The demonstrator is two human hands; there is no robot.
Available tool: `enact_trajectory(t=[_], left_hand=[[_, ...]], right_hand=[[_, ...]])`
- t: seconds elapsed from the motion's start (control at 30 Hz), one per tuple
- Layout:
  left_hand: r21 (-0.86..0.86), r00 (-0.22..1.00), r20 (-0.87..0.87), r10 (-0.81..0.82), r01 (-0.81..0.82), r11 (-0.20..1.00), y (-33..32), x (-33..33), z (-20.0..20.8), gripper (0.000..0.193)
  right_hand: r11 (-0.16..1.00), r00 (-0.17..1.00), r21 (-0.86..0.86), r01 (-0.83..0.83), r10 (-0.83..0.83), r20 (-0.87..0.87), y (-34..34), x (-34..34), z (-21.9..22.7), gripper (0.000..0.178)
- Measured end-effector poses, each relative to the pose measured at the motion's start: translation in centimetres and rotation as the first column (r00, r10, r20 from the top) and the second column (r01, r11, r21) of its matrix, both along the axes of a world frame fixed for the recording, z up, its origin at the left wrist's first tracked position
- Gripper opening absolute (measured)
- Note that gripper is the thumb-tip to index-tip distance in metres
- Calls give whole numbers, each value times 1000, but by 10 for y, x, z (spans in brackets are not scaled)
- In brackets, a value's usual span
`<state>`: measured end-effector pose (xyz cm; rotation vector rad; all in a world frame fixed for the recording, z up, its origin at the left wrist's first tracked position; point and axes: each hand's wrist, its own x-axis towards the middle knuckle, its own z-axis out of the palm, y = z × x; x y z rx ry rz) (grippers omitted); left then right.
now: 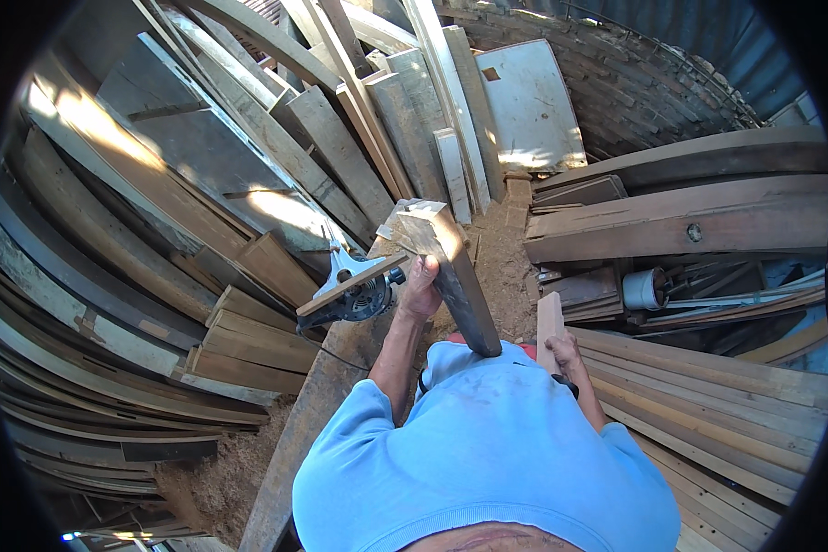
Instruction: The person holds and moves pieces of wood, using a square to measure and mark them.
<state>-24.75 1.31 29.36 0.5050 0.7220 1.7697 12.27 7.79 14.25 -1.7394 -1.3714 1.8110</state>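
My left hand grips a thick dark wooden block, thumb on its side. The block's lighter, sunlit end points away from me, and its near end reaches my blue shirt. In my right hand, low at my right side, is a paler, pinkish wooden piece held upright. Just left of my left hand, a power tool with a black round body and a light-coloured part sits by a long board. A thin wooden strip crosses over the tool.
Curved-looking stacks of planks fill the left side. Upright boards lean at the back beside a white panel. Heavy beams, a metal can and stacked slats lie right. Sawdust covers the ground ahead.
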Motion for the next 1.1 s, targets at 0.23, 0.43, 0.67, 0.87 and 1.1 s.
enact_trajectory(t=[0.23, 0.43, 0.67, 0.87, 1.1], left_hand=[[20, 1000, 1, -21, 21, 1000, -2, 0, 2, 66], [18, 999, 14, -35, 35, 999, -2, 1, 2, 65], [-55, 996, 85, -37, 42, 998, 3, 0, -28, 59], [39, 975, 153, -160, 156, 987, 4, 5, -28, 49], [-165, 987, 63, -148, 156, 974, 33, 33, -20, 52]], right_hand=[[1000, 999, -27, -6, 7, 37, 3, 10, -15, 46], [984, 992, -152, 93, -105, -68, 0, 20, -26, 42], [874, 884, -365, 321, -415, -215, -6, 48, -47, 41], [771, 797, -453, 447, -574, -190, 0, 88, -68, 35], [612, 690, -534, 583, -720, -71, -3, 119, -76, 40]])
